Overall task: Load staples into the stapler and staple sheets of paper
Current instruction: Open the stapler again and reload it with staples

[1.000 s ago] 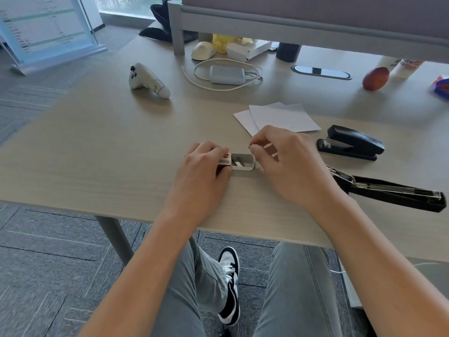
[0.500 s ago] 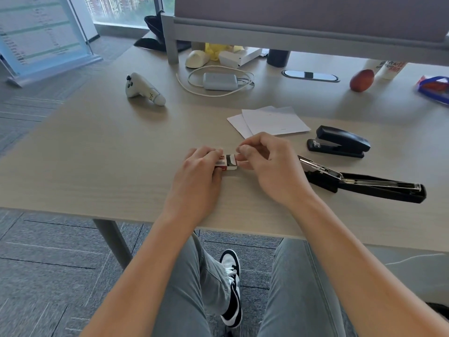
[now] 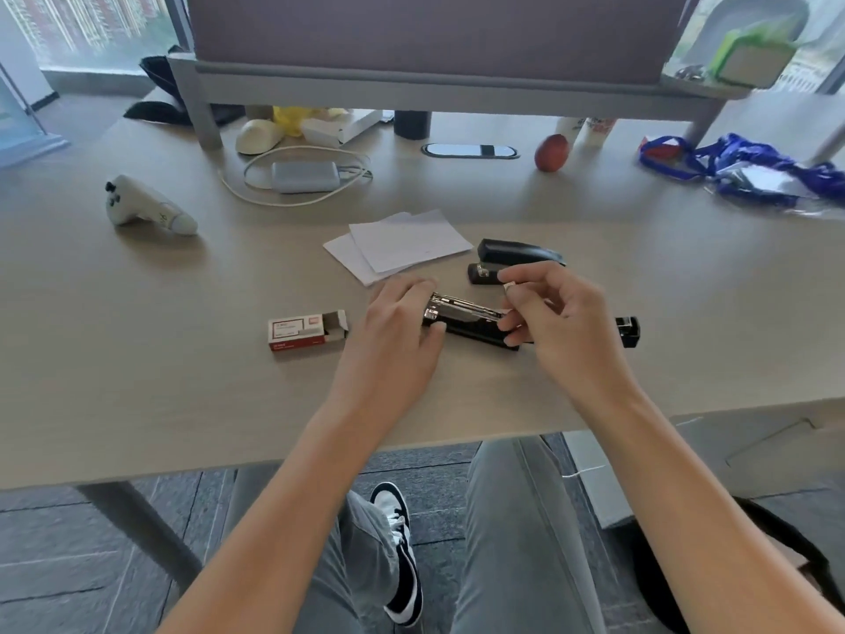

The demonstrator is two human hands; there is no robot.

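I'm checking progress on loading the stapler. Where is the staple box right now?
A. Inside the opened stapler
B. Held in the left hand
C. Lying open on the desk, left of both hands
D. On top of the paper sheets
C. The staple box lies on the desk with its flap open, left of the left hand, untouched by either hand.

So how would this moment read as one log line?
stage: loading | left hand: steadies open stapler | right hand: pinches staples | staple box: open

The right hand (image 3: 555, 320) covers the middle of the opened black stapler (image 3: 466, 318); the small pale strip (image 3: 509, 286) it pinches is too blurred to identify.
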